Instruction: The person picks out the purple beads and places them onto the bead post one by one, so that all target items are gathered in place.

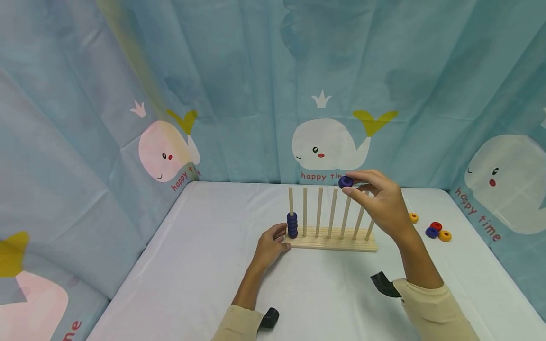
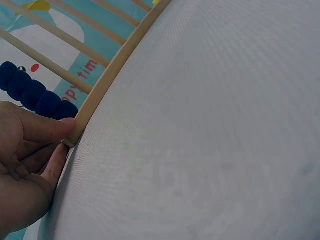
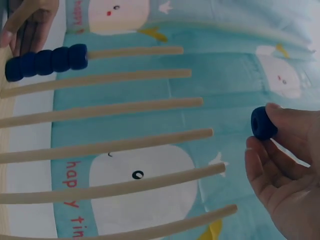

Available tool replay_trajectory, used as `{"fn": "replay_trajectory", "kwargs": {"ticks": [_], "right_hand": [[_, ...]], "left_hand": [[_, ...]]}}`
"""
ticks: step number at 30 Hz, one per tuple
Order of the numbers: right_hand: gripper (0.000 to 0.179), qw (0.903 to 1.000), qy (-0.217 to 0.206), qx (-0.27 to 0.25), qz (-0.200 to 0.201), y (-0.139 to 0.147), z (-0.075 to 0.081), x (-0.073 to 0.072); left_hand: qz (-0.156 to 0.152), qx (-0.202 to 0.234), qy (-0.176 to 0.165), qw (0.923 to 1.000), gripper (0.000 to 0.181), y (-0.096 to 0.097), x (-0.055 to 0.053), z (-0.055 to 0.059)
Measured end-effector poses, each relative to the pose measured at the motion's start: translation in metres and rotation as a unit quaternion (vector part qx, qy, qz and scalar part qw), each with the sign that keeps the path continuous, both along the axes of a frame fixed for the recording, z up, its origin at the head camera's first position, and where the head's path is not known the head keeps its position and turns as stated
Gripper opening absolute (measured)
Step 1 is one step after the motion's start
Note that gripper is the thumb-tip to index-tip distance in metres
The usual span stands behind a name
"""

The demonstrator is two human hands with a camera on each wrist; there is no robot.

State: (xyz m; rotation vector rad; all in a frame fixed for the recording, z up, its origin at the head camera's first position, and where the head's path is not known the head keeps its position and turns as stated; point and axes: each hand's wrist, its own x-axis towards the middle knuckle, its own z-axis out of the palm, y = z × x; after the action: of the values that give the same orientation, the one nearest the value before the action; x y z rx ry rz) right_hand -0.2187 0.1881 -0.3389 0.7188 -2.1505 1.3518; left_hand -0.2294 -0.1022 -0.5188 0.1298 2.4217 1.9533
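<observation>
One curtain (image 1: 239,94) fills the upper frame, above one white table (image 1: 213,246). One wooden rack (image 1: 328,243) stands right of centre in the head view, its long axis running left to right with its right end slightly lower in the frame. The right hand (image 1: 381,203) is above the rack's right half, thumb and fingers pinching one blue bead (image 1: 346,182); in the right wrist view the bead's hole faces left. The left hand (image 1: 270,246) grips the rack's left end between thumb and fingers. Seven pegs (image 1: 319,213) point upward from the rack in the head view. The leftmost peg (image 1: 291,201) carries a stack (image 1: 292,225) of five blue beads. Four loose beads show at the right of the frame: two yellow ( (image 1: 414,218), (image 1: 445,236)), one red (image 1: 435,226) and one blue (image 1: 432,232), the last three close together.
</observation>
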Motion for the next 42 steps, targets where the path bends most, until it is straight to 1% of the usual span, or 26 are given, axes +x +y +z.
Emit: {"fn": "replay_trajectory", "kwargs": {"ticks": [6,11,18,24,29,34,36,42], "right_hand": [[0.035,0.9999,0.006,0.013,-0.005,-0.008,0.002,-0.005],[0.035,0.9999,0.006,0.015,0.002,-0.015,0.002,-0.011],[0.034,0.9995,-0.004,0.027,0.016,-0.027,0.002,-0.017],[0.033,0.9988,0.006,0.036,0.032,-0.036,0.001,-0.021],[0.033,0.9982,0.012,0.04,0.043,-0.044,0.001,-0.023],[0.033,0.9976,0.005,0.045,0.052,-0.051,0.001,-0.024],[0.033,0.9975,0.001,0.046,0.053,-0.053,0.001,-0.024],[0.032,0.9972,0.01,0.052,0.053,-0.059,0.0,-0.025]], "left_hand": [[-0.001,-0.004,0.001,1.0,0.063,0.0,-0.001,0.0],[0.003,-0.004,-0.001,1.0,0.064,0.0,-0.001,0.0],[0.007,0.006,-0.004,0.9999,0.064,0.0,0.001,0.0],[0.006,0.018,-0.003,0.9998,0.064,0.001,0.002,0.001],[0.005,0.014,-0.002,0.9999,0.064,0.001,0.002,0.002],[0.004,0.013,-0.002,0.9999,0.064,0.001,0.002,0.002],[0.004,0.015,-0.003,0.9999,0.065,0.0,0.002,0.002],[0.005,0.019,-0.01,0.9997,0.066,0.0,0.002,0.002]]}}
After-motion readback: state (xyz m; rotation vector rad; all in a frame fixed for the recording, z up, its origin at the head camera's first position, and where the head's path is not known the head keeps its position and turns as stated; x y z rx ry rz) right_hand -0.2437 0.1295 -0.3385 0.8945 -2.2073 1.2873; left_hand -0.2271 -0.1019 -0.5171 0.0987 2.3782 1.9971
